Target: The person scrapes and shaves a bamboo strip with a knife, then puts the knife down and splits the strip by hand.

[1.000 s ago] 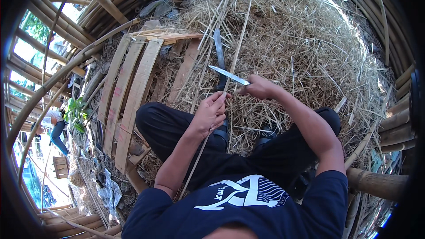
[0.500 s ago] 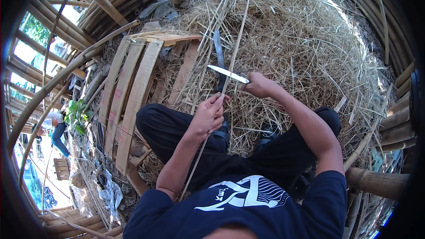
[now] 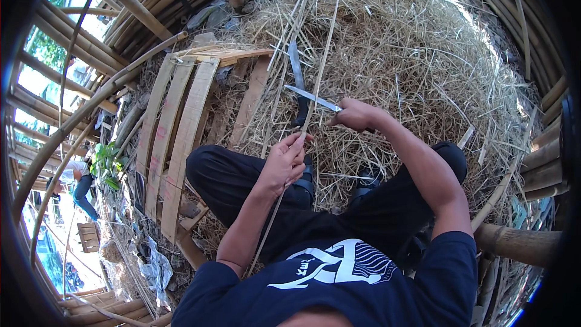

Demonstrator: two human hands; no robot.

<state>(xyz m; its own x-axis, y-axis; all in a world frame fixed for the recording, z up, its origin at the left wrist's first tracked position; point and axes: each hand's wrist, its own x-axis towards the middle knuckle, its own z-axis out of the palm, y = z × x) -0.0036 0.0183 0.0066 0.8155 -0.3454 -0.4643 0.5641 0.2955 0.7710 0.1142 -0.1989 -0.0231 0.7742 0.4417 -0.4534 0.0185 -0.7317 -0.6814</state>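
Knife [image 3: 327, 103] in clenched right hand [image 3: 358, 115]

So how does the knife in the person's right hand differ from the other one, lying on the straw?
The held knife is gripped in the right hand; the lying knife rests on the straw.
The held knife's blade points leftward, while the lying knife's points away from the person.
The lying knife's dark handle shows; the held knife's is mostly hidden by the fingers.
Both have slim metal blades.
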